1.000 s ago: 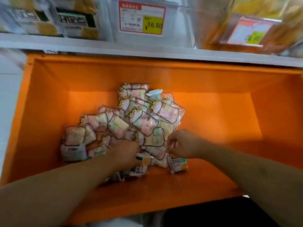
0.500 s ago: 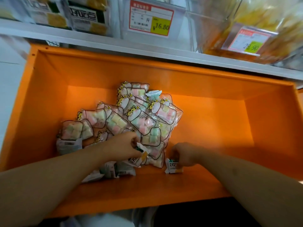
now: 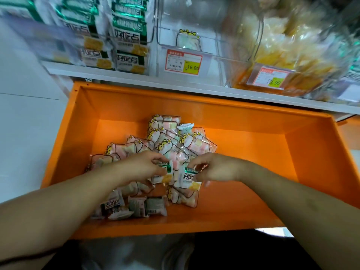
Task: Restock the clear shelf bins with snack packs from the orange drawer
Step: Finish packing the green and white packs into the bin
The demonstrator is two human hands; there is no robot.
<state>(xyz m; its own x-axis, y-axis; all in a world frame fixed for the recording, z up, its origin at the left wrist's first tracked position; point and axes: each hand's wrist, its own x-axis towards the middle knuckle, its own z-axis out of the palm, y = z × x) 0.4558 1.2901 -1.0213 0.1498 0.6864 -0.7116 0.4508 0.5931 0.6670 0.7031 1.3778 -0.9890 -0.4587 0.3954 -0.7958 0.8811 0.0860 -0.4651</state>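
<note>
Orange drawer (image 3: 243,201): holds a heap of marshmallow packs (image 3: 171,145).
Left hand (image 3: 140,168): grip pinches a green-and-white snack pack (image 3: 165,173).
Right hand (image 3: 216,168): grip pinches another snack pack (image 3: 188,178) above the heap.

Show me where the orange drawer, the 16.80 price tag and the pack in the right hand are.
orange drawer (image 3: 253,152): head view, bare floor.
16.80 price tag (image 3: 191,67): head view, yellow price patch.
green-and-white pack (image 3: 186,178): head view, printed front, pinched by right hand (image 3: 218,168).
</note>
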